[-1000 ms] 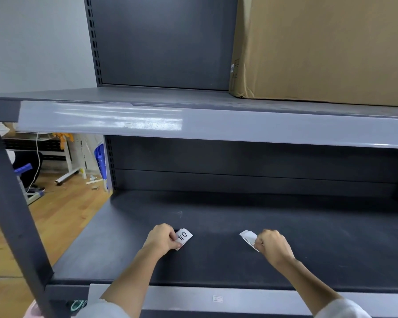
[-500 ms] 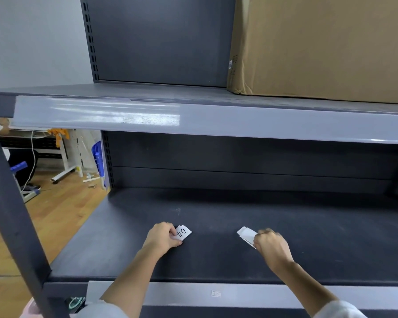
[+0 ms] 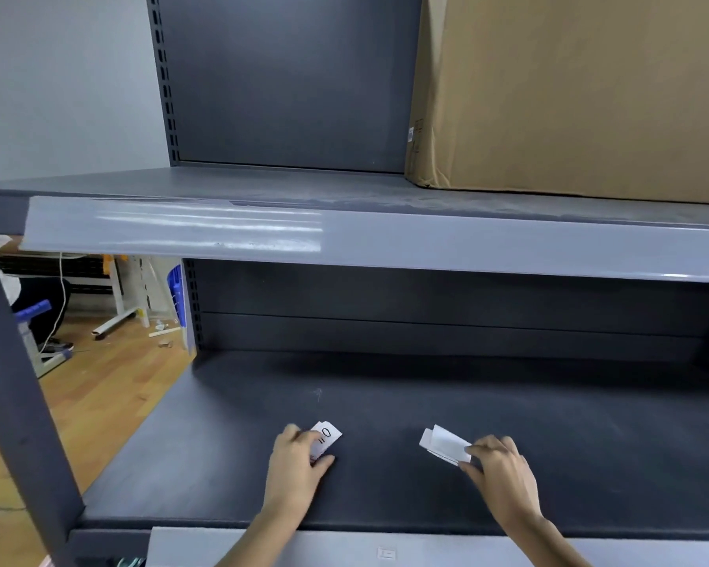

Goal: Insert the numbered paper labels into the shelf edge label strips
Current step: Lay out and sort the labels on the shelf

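My left hand (image 3: 297,464) rests on the dark lower shelf and pinches a small white numbered label (image 3: 325,439) with black handwriting on it. My right hand (image 3: 498,468) holds a small stack of white paper labels (image 3: 445,445), blank side up, just above the same shelf. A glossy grey label strip (image 3: 344,243) runs along the front edge of the upper shelf. Another grey label strip (image 3: 426,550) runs along the lower shelf's front edge, below my wrists, with a tiny white tag (image 3: 386,553) in it.
A large cardboard box (image 3: 582,92) stands on the upper shelf at the right. A dark upright post (image 3: 21,403) frames the shelf on the left. Beyond it lie a wooden floor (image 3: 99,386), a blue stool and table legs.
Both hands stay almost in place on the lower shelf. The label in my left hand has turned a little between the fingers. The view has tilted slightly upward.
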Tool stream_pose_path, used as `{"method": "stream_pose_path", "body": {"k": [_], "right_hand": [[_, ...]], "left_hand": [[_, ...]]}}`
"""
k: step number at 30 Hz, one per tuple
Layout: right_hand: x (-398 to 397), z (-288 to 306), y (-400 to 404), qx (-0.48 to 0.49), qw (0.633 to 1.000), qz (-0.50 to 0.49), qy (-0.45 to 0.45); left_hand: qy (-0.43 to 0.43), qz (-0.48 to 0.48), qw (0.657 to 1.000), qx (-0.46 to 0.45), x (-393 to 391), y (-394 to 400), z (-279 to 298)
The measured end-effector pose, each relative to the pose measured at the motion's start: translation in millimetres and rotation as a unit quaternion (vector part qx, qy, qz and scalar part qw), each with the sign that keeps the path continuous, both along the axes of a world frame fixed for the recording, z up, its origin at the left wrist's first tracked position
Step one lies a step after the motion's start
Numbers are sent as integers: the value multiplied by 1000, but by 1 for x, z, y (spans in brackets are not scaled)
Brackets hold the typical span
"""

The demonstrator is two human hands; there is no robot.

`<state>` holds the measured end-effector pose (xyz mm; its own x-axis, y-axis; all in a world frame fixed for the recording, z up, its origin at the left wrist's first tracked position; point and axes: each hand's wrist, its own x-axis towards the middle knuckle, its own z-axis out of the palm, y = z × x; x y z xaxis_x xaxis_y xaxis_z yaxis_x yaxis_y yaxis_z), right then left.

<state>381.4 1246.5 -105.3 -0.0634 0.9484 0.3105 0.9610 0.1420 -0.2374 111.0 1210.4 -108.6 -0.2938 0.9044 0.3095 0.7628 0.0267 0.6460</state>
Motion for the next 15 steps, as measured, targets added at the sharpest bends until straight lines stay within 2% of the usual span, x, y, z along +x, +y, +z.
{"method": "stream_pose_path", "body": {"k": [2, 10, 13, 15], "right_hand": [[1, -1, 1, 14, 1000, -2, -11], [9, -2, 5, 66, 996, 47, -20], [15, 3, 7, 87, 995, 42, 21], [15, 12, 9, 98, 990, -4, 105]], "left_hand": [[-12, 29, 999, 12, -6, 1, 0], [-11, 35, 999, 1, -17, 0, -9], [-12, 33, 999, -7, -17, 2, -10], [-13, 31, 999, -10, -17, 3, -10]]}}
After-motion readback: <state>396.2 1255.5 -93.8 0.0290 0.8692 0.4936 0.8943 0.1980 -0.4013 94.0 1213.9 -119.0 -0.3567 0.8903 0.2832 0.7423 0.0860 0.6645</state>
